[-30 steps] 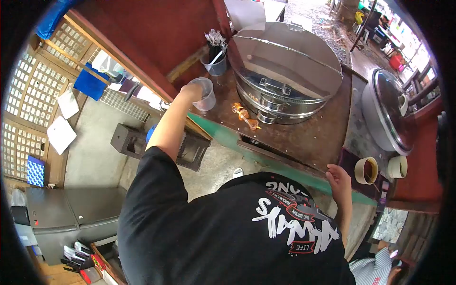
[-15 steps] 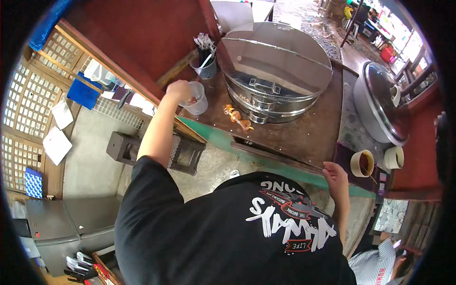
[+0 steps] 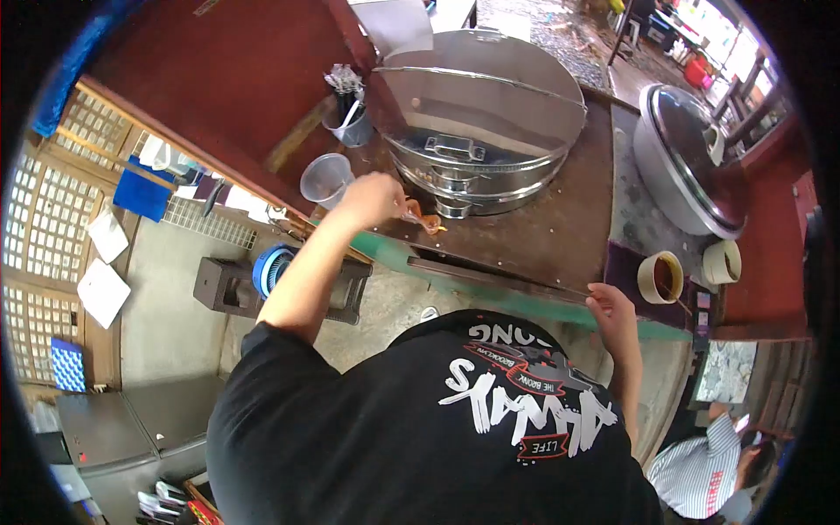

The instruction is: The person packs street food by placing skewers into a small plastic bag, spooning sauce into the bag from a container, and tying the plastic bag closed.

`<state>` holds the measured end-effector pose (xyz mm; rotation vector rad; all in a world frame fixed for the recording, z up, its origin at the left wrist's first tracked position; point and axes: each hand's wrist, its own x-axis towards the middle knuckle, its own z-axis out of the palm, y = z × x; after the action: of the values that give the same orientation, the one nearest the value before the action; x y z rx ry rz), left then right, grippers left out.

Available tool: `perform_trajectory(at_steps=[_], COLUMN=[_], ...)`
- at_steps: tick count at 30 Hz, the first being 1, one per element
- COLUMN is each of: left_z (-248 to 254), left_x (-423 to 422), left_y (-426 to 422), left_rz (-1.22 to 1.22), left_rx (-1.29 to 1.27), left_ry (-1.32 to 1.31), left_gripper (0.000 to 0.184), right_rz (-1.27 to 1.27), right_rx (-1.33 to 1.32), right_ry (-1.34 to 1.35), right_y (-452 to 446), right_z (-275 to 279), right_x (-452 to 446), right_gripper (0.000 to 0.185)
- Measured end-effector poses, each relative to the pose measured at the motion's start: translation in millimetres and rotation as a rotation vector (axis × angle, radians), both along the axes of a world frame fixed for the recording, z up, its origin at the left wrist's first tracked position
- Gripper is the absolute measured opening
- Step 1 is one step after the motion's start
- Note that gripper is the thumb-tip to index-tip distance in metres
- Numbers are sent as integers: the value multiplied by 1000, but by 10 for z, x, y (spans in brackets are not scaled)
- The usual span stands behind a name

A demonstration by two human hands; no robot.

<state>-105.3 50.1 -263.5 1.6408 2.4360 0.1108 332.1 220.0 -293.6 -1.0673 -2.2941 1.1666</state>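
Observation:
On the brown counter (image 3: pixel 534 241), my left hand (image 3: pixel 372 201) is closed, its fingertips at the left end of a crumpled, shiny orange-brown plastic wrapper (image 3: pixel 427 220). Just left of that hand stands a clear plastic cup (image 3: pixel 325 178), partly covered by the hand, with a little something in its bottom. My right hand (image 3: pixel 612 317) is at the counter's front edge, fingers curled and thumb pressed to them. What its fingertips hold, if anything, is too small to make out. A large round steel pan with a hinged lid (image 3: pixel 490 114) sits behind the wrapper.
A container of utensils (image 3: pixel 353 131) stands by the red panel. To the right are a big lidded pot (image 3: pixel 687 166), a bowl of dark sauce with a stick (image 3: pixel 658 276) and another pale bowl (image 3: pixel 722 261). A person in a striped shirt (image 3: pixel 696 472) is at lower right.
My left hand has left the clear cup and moved right to the wrapper. My right hand stays at the counter edge. A blue round object beneath the left arm has come into view.

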Motion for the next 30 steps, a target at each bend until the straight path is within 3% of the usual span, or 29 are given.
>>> perform_trajectory(at_steps=[5, 9, 17, 30], left_z=[-493, -541, -907, -539], left_x=[490, 777, 1013, 908], left_y=[59, 217, 377, -54], left_rz=[18, 151, 247, 410], left_rx=[30, 11, 24, 300], left_ry=[-79, -114, 23, -93], left_gripper=[19, 20, 26, 26], right_rz=[2, 22, 61, 152], right_rx=[-43, 11, 50, 22], right_ry=[-40, -58, -41, -20], right_y=[15, 74, 216, 254], right_z=[-107, -91, -143, -115], right_x=[73, 88, 74, -60], right_gripper=[25, 25, 24, 23])
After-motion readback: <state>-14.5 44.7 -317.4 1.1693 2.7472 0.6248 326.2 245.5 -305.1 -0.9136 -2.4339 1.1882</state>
